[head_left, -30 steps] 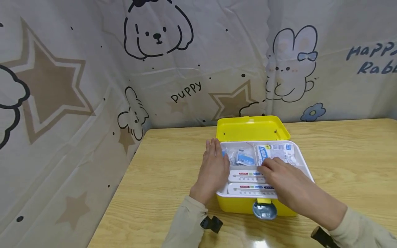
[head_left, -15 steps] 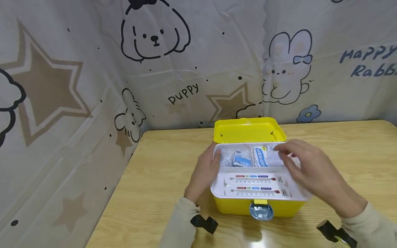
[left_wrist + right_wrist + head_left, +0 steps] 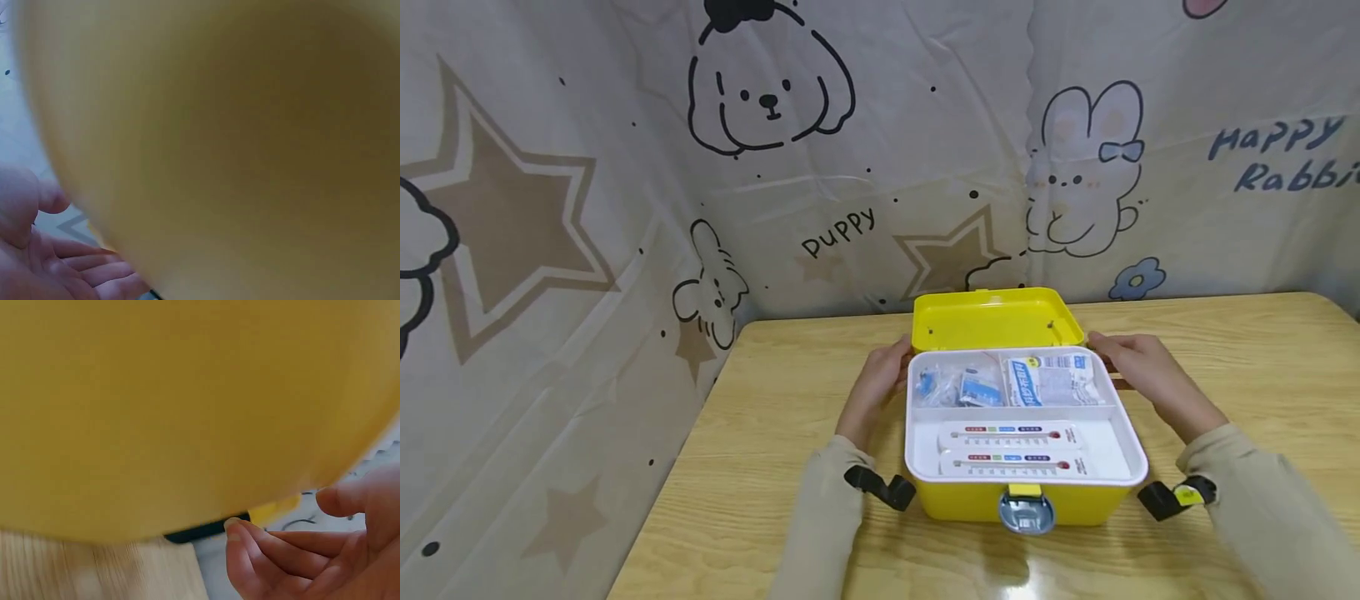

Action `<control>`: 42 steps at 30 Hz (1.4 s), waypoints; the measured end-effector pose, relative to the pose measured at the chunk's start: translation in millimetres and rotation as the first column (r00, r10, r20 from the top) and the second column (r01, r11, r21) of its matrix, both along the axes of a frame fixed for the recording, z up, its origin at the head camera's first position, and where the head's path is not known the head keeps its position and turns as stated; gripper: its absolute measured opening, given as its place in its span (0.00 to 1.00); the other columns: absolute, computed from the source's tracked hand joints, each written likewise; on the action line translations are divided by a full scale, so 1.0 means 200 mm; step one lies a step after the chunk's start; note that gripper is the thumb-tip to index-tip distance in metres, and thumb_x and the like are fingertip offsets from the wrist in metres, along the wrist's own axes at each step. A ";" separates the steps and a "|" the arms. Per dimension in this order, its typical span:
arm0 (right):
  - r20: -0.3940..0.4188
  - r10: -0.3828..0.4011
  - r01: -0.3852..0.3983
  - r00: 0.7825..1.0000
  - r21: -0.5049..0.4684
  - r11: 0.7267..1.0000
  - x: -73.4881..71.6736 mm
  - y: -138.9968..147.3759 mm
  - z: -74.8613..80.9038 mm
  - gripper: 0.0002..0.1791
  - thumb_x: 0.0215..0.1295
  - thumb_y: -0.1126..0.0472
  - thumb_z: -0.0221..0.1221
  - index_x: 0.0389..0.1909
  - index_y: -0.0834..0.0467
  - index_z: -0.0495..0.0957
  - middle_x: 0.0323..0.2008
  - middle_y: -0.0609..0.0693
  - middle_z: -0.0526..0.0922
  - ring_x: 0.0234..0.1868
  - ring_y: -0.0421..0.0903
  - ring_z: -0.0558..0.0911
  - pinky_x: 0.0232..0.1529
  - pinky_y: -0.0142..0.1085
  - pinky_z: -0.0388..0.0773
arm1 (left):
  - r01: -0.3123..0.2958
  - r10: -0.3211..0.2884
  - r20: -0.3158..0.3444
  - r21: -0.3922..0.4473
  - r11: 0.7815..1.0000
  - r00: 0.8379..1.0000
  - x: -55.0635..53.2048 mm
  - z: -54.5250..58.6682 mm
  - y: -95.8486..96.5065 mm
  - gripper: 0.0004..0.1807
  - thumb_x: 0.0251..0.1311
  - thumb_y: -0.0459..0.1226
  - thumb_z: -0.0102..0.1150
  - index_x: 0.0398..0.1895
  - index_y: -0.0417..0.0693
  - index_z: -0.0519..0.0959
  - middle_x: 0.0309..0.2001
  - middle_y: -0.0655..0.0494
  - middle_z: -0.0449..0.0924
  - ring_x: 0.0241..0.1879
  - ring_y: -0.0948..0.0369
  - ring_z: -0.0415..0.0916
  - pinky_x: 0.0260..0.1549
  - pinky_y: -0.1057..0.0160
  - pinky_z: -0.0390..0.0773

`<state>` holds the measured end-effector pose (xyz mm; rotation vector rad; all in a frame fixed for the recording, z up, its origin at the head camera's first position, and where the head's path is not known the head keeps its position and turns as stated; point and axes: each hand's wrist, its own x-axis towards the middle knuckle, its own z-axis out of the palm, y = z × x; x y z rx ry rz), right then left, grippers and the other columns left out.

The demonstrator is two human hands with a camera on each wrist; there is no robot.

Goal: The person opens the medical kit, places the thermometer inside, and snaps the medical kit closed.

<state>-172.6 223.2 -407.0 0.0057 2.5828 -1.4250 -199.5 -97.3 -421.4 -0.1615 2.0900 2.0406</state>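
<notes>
A yellow box with a white tray stands before me in the head view, its yellow lid tipped back. Two white thermometer cards lie in the tray's front part. Behind them sit a gauze packet and small blue-and-white packets. My left hand is at the box's back left corner, fingers extended and thumb apart. At the back right corner is my right hand; in the right wrist view its loosely bent fingers reach a dark strip beside the lid.
The box rests on a wood-grain table. A grey latch hangs at its front. A printed cloth hangs behind the table and along the left. Black straps with camera mounts are on both wrists.
My right hand has moved from over the tray to the box's back right corner. My left hand has slid back along the left side, leaving the tray's rim. The thermometer cards now show fully.
</notes>
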 end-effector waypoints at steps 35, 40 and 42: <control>0.086 0.106 -0.067 0.991 -0.369 0.927 -0.11 -0.03 -0.02 0.35 0.76 0.48 0.43 0.73 0.67 0.50 0.38 0.44 0.82 0.37 0.41 0.83 0.42 0.34 0.82 | 0.033 -0.037 -0.140 -0.036 0.999 0.990 -0.05 -0.03 0.02 0.21 0.73 0.38 0.45 0.62 0.36 0.73 0.52 0.45 0.80 0.47 0.59 0.76 0.55 0.59 0.74; 0.043 0.086 -0.067 0.995 -0.334 0.940 -0.10 -0.02 -0.03 0.35 0.76 0.48 0.44 0.74 0.65 0.50 0.40 0.41 0.81 0.38 0.40 0.83 0.42 0.33 0.82 | 0.039 -0.062 -0.198 -0.116 0.992 0.978 -0.04 0.01 0.02 0.20 0.73 0.37 0.45 0.63 0.38 0.73 0.52 0.43 0.81 0.49 0.56 0.77 0.55 0.55 0.74; 0.028 0.080 -0.066 0.996 -0.329 0.942 -0.10 -0.02 -0.03 0.36 0.75 0.48 0.45 0.74 0.65 0.50 0.39 0.40 0.81 0.38 0.39 0.83 0.42 0.32 0.82 | 0.027 -0.054 -0.210 -0.130 0.991 0.976 -0.04 0.02 0.02 0.20 0.72 0.36 0.46 0.62 0.37 0.73 0.52 0.43 0.81 0.50 0.55 0.78 0.55 0.55 0.75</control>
